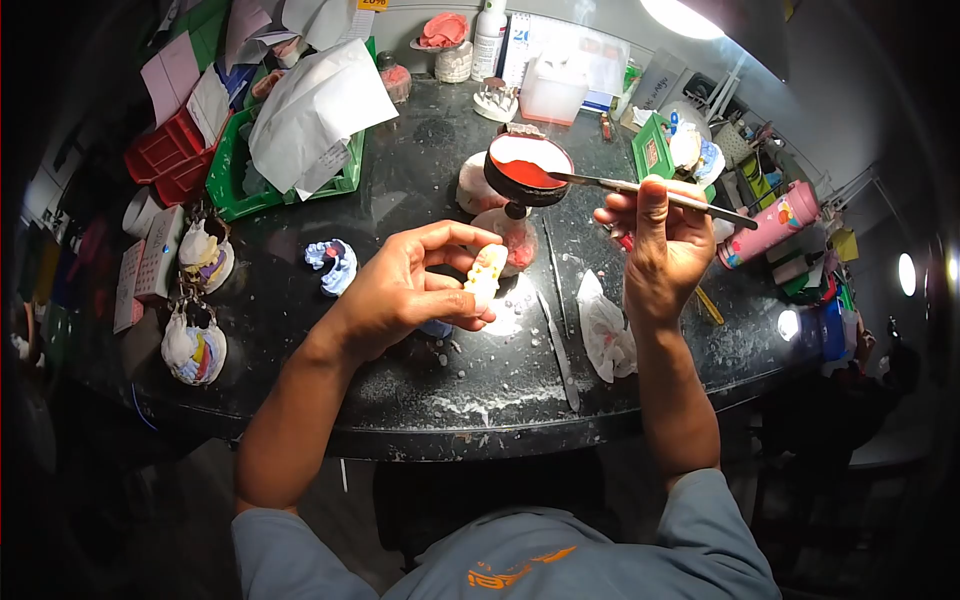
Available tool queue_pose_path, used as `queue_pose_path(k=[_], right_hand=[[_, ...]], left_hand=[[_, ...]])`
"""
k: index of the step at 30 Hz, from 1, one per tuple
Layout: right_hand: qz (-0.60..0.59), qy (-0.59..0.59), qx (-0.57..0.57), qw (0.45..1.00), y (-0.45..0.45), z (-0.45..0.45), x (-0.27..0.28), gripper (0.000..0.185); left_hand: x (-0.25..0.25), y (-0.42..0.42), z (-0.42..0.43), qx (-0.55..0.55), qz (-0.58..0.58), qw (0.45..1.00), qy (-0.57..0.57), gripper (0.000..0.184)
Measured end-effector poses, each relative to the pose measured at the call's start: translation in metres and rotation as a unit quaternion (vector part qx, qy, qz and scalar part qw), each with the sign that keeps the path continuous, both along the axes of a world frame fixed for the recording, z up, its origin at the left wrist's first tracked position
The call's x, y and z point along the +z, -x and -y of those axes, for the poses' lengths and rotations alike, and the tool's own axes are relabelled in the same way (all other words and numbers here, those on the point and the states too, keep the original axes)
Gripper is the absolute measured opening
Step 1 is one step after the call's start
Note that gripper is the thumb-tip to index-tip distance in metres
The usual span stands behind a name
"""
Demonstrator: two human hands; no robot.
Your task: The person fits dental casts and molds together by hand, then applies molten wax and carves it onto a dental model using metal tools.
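Note:
My left hand [385, 290] pinches a small yellowish-white dental piece [486, 272] between thumb and fingers, above the bench. In my right hand [665, 250] is a slim metal spatula [625, 187], held near its middle. Its far end reaches over the rim of a dark round pan [530, 190] holding red material that looks like wax [523, 174]. Just beneath the pan stands a glass jar [517, 250] with reddish contents, partly behind my left fingers. A thin knife-like tool [557, 345] and a crumpled clear plastic bag [604, 330] lie between my forearms.
White crumbs are scattered on the dark bench [480, 390]. Dental casts on articulators [195, 345] and a blue dental impression [332, 267] sit left. A green bin [230, 170] with papers stands behind them. A pink bottle [770, 222] lies at right, under a bright lamp [685, 15].

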State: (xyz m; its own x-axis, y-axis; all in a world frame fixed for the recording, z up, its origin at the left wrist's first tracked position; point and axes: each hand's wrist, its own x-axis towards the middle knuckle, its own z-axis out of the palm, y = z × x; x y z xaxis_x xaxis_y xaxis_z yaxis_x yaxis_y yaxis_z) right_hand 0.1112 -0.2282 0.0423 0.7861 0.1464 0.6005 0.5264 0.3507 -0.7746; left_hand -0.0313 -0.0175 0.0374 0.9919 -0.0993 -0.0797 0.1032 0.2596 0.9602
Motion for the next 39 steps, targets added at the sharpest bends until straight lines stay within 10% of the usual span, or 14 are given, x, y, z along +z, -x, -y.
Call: queue_pose_path(k=[39], right_hand=[[-0.135, -0.013, 0.014, 0.991, -0.014, 0.013, 0.003, 0.026]], left_hand=[[-0.001, -0.001, 0.004, -0.008, -0.006, 1.0, -0.015, 0.06]])
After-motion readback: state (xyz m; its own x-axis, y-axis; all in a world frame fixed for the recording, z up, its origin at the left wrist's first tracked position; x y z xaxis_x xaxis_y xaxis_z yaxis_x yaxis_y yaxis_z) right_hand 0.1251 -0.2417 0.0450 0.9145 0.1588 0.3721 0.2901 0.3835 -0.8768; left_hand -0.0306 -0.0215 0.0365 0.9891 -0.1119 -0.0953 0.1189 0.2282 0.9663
